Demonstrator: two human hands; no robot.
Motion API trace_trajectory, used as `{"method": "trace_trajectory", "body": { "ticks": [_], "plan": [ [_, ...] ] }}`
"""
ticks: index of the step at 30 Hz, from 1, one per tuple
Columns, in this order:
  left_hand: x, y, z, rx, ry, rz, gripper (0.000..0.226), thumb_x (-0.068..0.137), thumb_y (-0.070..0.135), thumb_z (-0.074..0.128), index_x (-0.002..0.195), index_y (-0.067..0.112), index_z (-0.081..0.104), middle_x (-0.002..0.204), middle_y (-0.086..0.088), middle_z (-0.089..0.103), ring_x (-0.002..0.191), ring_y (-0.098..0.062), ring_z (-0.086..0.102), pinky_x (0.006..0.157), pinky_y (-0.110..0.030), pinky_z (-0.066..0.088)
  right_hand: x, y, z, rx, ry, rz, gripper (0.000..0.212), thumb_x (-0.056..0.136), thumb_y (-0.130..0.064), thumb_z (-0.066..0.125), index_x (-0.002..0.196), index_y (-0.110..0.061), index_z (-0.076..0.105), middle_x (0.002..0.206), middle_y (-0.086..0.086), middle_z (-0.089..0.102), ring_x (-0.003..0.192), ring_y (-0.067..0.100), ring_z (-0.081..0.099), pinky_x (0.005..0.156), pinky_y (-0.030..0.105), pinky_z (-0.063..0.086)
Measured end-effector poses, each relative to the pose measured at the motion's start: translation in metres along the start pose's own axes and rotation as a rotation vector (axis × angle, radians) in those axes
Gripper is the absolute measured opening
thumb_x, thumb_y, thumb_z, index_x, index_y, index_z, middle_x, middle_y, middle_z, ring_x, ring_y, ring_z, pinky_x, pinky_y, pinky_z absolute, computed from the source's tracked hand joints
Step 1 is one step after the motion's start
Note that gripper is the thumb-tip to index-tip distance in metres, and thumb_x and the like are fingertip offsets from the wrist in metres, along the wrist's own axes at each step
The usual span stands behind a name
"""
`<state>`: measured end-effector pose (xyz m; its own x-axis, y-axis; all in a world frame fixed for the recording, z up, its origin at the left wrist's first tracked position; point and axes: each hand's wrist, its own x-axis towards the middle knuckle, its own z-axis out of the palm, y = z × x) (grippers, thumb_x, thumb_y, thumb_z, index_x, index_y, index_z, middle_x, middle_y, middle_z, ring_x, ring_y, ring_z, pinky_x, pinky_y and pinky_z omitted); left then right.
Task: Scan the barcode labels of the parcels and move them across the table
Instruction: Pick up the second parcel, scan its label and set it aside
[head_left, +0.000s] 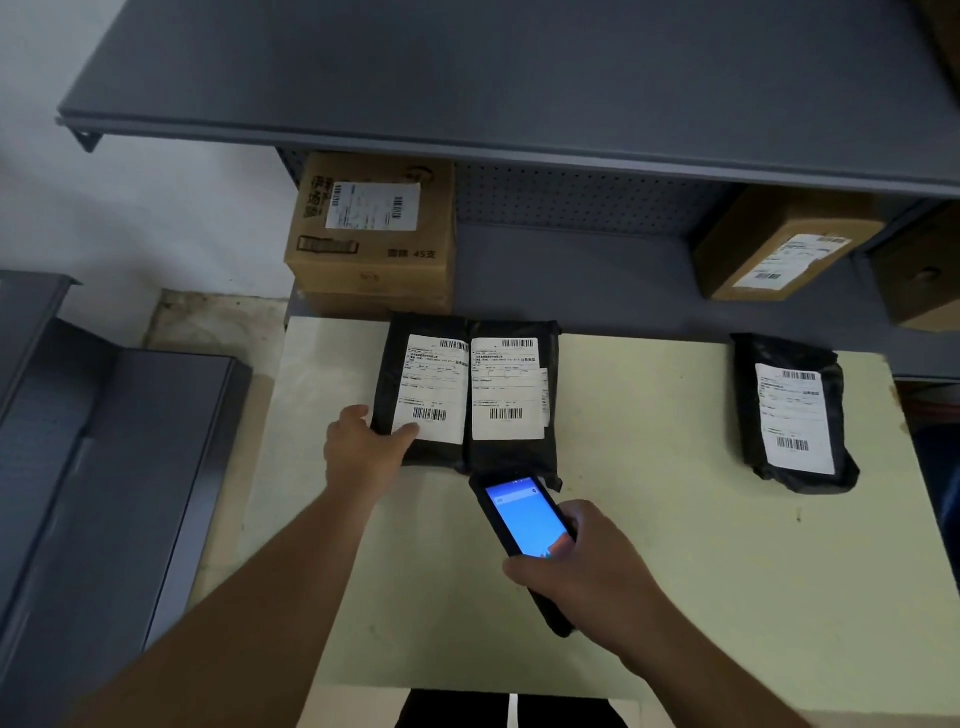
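Two black parcels lie side by side at the far left of the pale table (675, 571), each with a white barcode label facing up. My left hand (363, 452) grips the near left corner of the left parcel (431, 384), thumb on its label. The middle parcel (511, 389) touches it on the right. My right hand (587, 571) holds a black handheld scanner (524, 519) with a lit blue screen, its tip just over the near edge of the middle parcel. A third black parcel (795, 415) lies alone at the far right.
A grey metal shelf (519, 104) overhangs the table's far side. Under it stand a cardboard box (374, 234) at the left and another cardboard box (779, 244) at the right. A grey cabinet (104, 467) stands left of the table.
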<state>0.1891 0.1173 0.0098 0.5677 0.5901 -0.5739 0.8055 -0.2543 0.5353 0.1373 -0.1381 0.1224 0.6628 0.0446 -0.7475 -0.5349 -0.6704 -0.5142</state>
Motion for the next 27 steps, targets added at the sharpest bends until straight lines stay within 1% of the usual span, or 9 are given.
{"method": "trace_trajectory", "body": {
  "ticks": [2,4,6,10,14,18,22,24,27],
  "plan": [
    [0.004,0.000,0.007,0.014,-0.047,-0.034,0.097,0.056,0.061,0.080,0.138,0.014,0.055,0.133,-0.010,0.062,0.116,-0.035,0.064,0.097,-0.050,0.057,0.002,0.000,0.002,0.009,-0.006,0.016,0.065,0.063,-0.049,0.081,0.120,-0.030,0.057,0.102,0.000,0.067,0.074,0.015,0.068,0.065,0.031,0.056],
    [0.008,0.000,0.014,0.005,-0.078,-0.060,0.102,0.050,0.062,0.080,0.135,0.014,0.054,0.130,-0.009,0.063,0.115,-0.034,0.064,0.096,-0.050,0.058,0.003,0.000,0.002,0.007,-0.004,0.030,0.065,0.061,-0.051,0.079,0.119,-0.030,0.057,0.102,-0.001,0.066,0.075,0.015,0.069,0.067,0.032,0.057],
    [0.010,0.002,0.022,0.007,-0.087,-0.085,0.105,0.052,0.060,0.085,0.139,0.013,0.049,0.132,-0.010,0.061,0.120,-0.035,0.062,0.099,-0.051,0.056,0.004,0.002,0.001,0.004,0.002,0.038,0.063,0.061,-0.051,0.079,0.117,-0.031,0.057,0.103,-0.001,0.067,0.077,0.015,0.070,0.066,0.032,0.057],
    [0.014,0.006,0.034,0.041,-0.070,-0.113,0.107,0.057,0.055,0.093,0.140,0.010,0.043,0.136,-0.011,0.057,0.126,-0.036,0.057,0.102,-0.052,0.053,0.006,0.006,-0.002,0.018,0.011,0.063,0.057,0.066,-0.045,0.082,0.115,-0.029,0.057,0.102,0.000,0.068,0.065,0.010,0.065,0.058,0.026,0.054],
    [0.016,0.008,0.041,0.125,-0.060,-0.121,0.112,0.059,0.055,0.093,0.145,0.008,0.040,0.141,-0.015,0.051,0.133,-0.039,0.051,0.103,-0.052,0.051,0.007,0.011,-0.003,0.025,0.009,0.096,0.069,0.058,-0.051,0.079,0.120,-0.029,0.056,0.105,0.000,0.067,0.073,0.014,0.068,0.061,0.029,0.055],
    [0.013,0.011,0.045,0.091,-0.062,-0.138,0.105,0.056,0.053,0.093,0.137,0.009,0.042,0.135,-0.013,0.057,0.125,-0.039,0.058,0.100,-0.054,0.054,0.009,0.014,-0.004,0.022,0.011,0.098,0.078,0.055,-0.055,0.077,0.125,-0.028,0.055,0.106,-0.002,0.066,0.081,0.016,0.069,0.064,0.029,0.055],
    [0.006,0.015,0.047,0.063,-0.054,-0.138,0.103,0.052,0.052,0.091,0.131,0.013,0.038,0.130,-0.012,0.061,0.115,-0.039,0.063,0.096,-0.054,0.057,0.009,0.016,-0.005,0.023,0.006,0.095,0.075,0.061,-0.051,0.080,0.127,-0.028,0.055,0.106,-0.002,0.066,0.081,0.015,0.070,0.065,0.029,0.057],
    [0.004,0.016,0.047,0.055,-0.040,-0.122,0.110,0.049,0.052,0.091,0.136,0.016,0.033,0.131,-0.013,0.059,0.114,-0.040,0.063,0.096,-0.055,0.057,0.009,0.016,-0.008,0.013,0.007,0.088,0.071,0.064,-0.049,0.082,0.126,-0.027,0.055,0.106,-0.003,0.066,0.081,0.015,0.070,0.065,0.027,0.056],
    [0.002,0.017,0.046,0.040,-0.044,-0.111,0.120,0.052,0.048,0.093,0.148,0.024,0.024,0.137,-0.014,0.050,0.121,-0.041,0.058,0.098,-0.057,0.055,0.008,0.017,-0.012,0.019,0.015,0.075,0.071,0.062,-0.049,0.080,0.125,-0.027,0.055,0.106,-0.002,0.066,0.079,0.014,0.069,0.063,0.026,0.054]
  ]
}}
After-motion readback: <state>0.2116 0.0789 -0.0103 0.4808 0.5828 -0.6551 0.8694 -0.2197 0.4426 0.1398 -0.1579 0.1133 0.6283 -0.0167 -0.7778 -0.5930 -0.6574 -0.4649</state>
